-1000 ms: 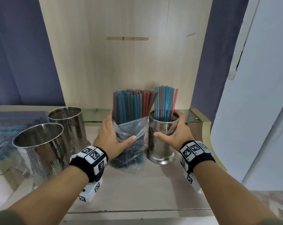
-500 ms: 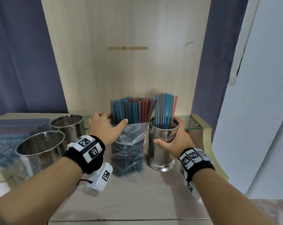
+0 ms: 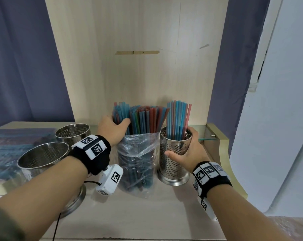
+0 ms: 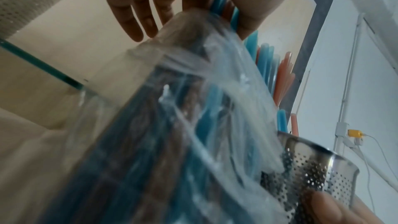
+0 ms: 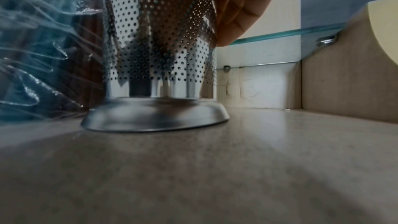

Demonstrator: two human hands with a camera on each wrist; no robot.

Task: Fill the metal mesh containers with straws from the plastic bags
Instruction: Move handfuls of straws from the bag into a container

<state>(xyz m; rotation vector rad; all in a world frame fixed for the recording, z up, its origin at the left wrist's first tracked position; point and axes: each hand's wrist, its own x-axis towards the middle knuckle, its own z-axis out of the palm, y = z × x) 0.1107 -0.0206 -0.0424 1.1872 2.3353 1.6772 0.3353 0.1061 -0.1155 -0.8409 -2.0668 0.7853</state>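
Straws, blue and red plastic (image 3: 177, 119), part-fill one perforated steel container (image 3: 175, 159) gripped by right hand (image 3: 189, 152); left hand (image 3: 112, 131) grasps a bunch from clear plastic bag (image 3: 138, 162); two empty steel containers (image 3: 43, 157) remain at the worktop's left edge.

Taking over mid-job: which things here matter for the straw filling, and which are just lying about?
In play:
- left hand gripping bagged straws
- plastic bag
- right hand holding part-filled container
- two empty containers

Lying about:
- glass shelf
- blue curtain
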